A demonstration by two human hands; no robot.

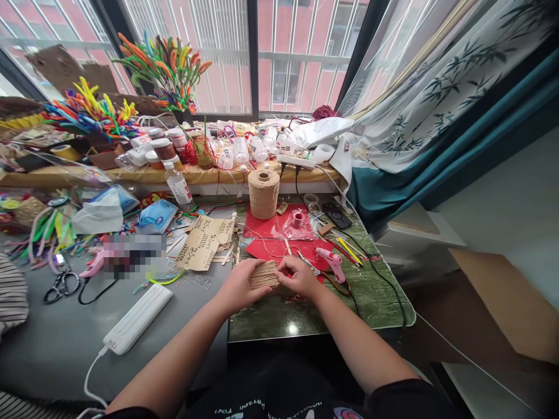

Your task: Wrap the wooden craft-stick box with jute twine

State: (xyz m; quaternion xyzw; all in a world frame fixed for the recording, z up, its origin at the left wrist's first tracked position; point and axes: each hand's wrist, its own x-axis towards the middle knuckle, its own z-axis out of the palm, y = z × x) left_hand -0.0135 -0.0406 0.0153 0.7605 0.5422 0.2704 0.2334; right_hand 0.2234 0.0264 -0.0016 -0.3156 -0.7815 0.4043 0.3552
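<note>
A small flat piece wrapped in tan twine [264, 276] is held over the front of the green table. My left hand [241, 284] grips its left side, thumb along the near edge and fingers at the far edge. At its right end, my right hand [299, 276] is closed with fingertips pinched together; what lies between them is too small to tell. A large spool of twine [263, 195] stands upright behind my hands, and a thin strand runs over red sheets [266, 249] between the spool and my hands.
A pink glue gun [332, 263] with a cable lies right of my right hand, near pencils [349, 249] and a black phone [337, 215]. Printed card [205, 242], scissors [63, 284] and a white power strip [138, 319] lie left. Bottles and pipe cleaners crowd the windowsill [218, 176].
</note>
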